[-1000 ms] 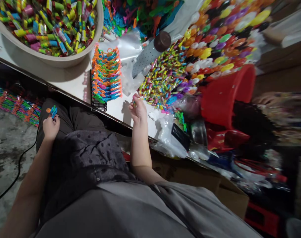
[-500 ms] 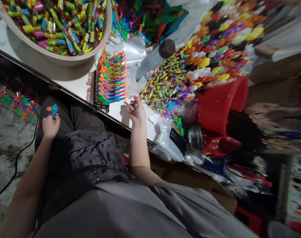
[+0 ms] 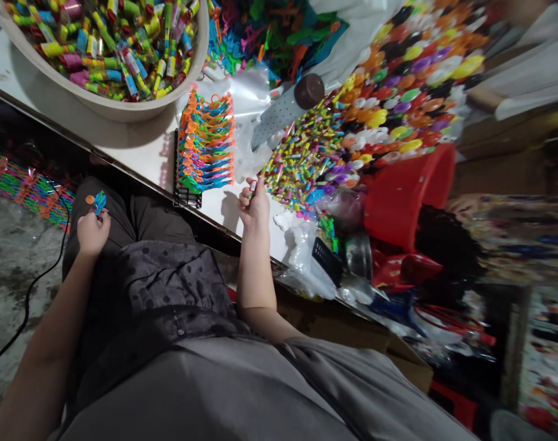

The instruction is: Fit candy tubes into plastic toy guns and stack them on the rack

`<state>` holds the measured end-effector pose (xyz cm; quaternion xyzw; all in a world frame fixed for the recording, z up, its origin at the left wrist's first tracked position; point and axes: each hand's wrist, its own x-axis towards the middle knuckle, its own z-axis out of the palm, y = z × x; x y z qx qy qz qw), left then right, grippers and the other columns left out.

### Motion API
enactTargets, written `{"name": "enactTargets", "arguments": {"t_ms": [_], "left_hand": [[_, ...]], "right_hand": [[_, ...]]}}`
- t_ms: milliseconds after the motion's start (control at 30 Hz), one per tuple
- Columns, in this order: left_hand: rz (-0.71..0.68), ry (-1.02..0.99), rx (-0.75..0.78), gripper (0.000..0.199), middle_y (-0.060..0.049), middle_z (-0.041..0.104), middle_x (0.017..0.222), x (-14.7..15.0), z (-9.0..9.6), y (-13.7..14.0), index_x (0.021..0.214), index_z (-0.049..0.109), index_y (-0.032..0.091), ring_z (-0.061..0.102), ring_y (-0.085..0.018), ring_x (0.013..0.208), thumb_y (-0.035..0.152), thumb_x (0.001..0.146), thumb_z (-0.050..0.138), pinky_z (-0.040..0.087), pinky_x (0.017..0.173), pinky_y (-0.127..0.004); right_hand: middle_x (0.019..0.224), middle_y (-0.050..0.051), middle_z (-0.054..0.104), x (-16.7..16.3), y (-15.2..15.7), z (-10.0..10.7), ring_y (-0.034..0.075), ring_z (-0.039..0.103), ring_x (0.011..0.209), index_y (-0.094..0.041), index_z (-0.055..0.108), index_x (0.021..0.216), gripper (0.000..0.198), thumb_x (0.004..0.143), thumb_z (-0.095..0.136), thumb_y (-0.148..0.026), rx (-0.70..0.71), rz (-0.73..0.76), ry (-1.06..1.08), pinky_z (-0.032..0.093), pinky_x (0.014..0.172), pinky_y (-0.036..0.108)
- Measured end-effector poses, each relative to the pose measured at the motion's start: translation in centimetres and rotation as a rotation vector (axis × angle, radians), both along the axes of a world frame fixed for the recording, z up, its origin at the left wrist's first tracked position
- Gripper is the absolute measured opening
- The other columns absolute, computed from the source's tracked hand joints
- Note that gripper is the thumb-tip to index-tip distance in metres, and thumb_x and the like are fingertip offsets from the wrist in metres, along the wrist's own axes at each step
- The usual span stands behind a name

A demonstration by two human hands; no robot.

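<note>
My left hand point(image 3: 94, 234) rests over my left thigh, its fingers closed on a small blue plastic piece point(image 3: 99, 201) with an orange round tip. My right hand point(image 3: 253, 201) is raised at the front edge of the white table, palm up with curled fingers. A tiny item seems to be pinched in it, too small to name. Left of that hand, a neat stack of orange, blue and green plastic pieces point(image 3: 207, 144) stands in a black rack point(image 3: 187, 197). Just beyond the fingertips lies a heap of small coloured tubes point(image 3: 301, 147).
A large tub point(image 3: 122, 110) filled with coloured tubes stands at the table's left. A dotted cylinder with a brown cap point(image 3: 283, 113) lies beyond the rack. Colourful plastic pieces point(image 3: 398, 104) cover the right side, beside a red bucket point(image 3: 393, 205). Another person's arm point(image 3: 485, 98) reaches in.
My right hand's fingers have curled in more around the tiny item. My left hand stays almost in place with the blue piece. The other person's arm at the upper right has shifted slightly.
</note>
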<state>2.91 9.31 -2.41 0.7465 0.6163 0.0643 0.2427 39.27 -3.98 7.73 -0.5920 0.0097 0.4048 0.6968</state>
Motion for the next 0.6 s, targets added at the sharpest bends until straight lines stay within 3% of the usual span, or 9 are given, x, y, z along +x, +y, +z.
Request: {"name": "enactTargets", "arguments": {"t_ms": [133,300,433,600], "left_hand": [[-0.011,-0.014,0.008,0.035,-0.006,0.062,0.067,-0.06,-0.11,0.00,0.097,0.063,0.015,0.059,-0.023,0.071,0.038,0.083,0.040,0.046,0.080,-0.035],[-0.004,-0.025,-0.010,0.036,-0.007,0.062,0.067,-0.05,0.02,0.04,0.099,0.063,0.015,0.059,-0.023,0.069,0.038,0.083,0.040,0.045,0.079,-0.035],[-0.005,-0.022,-0.016,0.036,-0.006,0.060,0.065,-0.03,0.13,0.01,0.098,0.064,0.015,0.058,-0.022,0.067,0.038,0.083,0.040,0.045,0.078,-0.035],[-0.008,-0.046,-0.016,0.035,-0.006,0.063,0.069,-0.09,0.16,-0.07,0.099,0.063,0.016,0.059,-0.022,0.069,0.037,0.084,0.040,0.045,0.078,-0.033]], "right_hand": [[0.047,-0.012,0.031,-0.08,0.05,0.01,0.001,0.026,0.031,-0.021,0.046,0.081,0.042,0.080,0.058,-0.062,0.017,0.033,-0.023,0.023,0.029,0.012],[0.051,-0.011,0.041,-0.27,0.22,-0.26,-0.001,0.033,0.036,-0.019,0.039,0.068,0.044,0.070,0.076,-0.043,-0.005,0.053,-0.154,0.022,0.031,0.010],[0.055,-0.010,0.047,-0.20,0.37,-0.44,-0.001,0.034,0.037,-0.020,0.047,0.077,0.033,0.078,0.068,-0.045,-0.024,0.010,-0.161,0.022,0.033,0.010],[0.056,-0.010,0.045,0.04,0.47,-0.13,-0.001,0.033,0.038,-0.021,0.055,0.090,0.020,0.087,0.057,-0.040,0.056,-0.027,-0.115,0.026,0.035,0.010]]}}
